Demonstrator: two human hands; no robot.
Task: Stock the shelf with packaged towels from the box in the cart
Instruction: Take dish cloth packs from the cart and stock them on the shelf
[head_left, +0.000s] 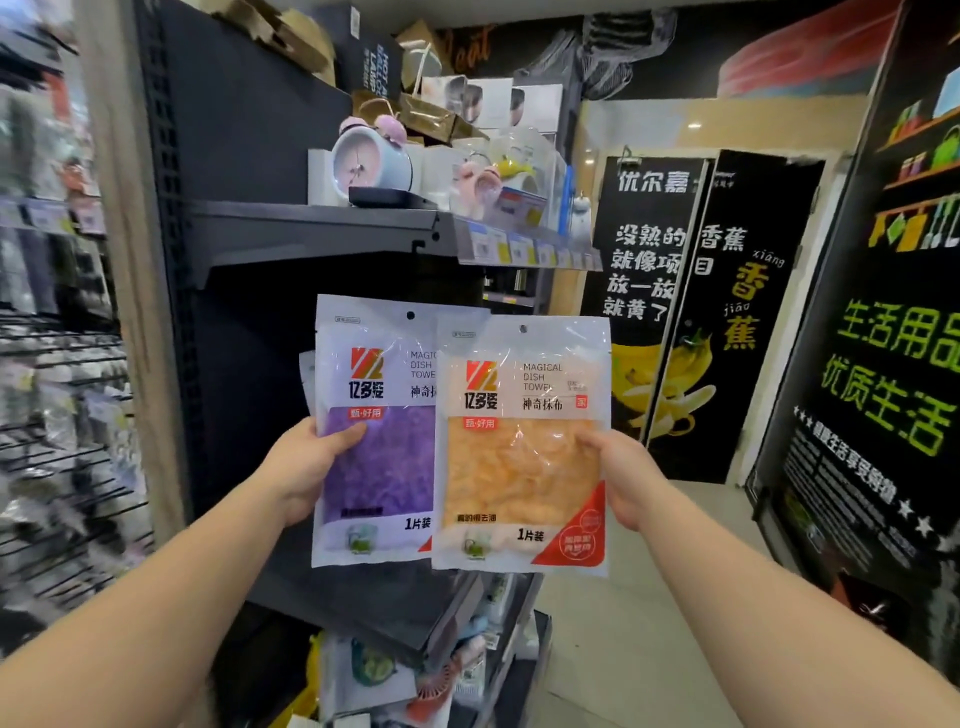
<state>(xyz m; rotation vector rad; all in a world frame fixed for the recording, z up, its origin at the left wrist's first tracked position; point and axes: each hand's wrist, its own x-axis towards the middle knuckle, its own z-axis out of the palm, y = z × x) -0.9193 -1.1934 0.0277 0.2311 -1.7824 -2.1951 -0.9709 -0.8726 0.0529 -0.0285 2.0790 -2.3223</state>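
Note:
I hold two packaged dish towels up in front of a dark shelf unit. My left hand (304, 470) grips a purple towel pack (379, 457) by its left edge, thumb on the front. My right hand (621, 475) grips an orange towel pack (519, 467) by its right edge. The orange pack overlaps the purple one's right side. Another pack's edge (307, 382) peeks out behind the purple one. The box and the cart are out of view.
A dark shelf board (322, 226) above carries pink alarm clocks (371, 156) and boxed goods. Lower shelves (395, 613) hold more packaged items. Wire hooks with goods (57, 415) fill the left. Black poster panels (691, 312) stand on the right beside a pale floor aisle (649, 623).

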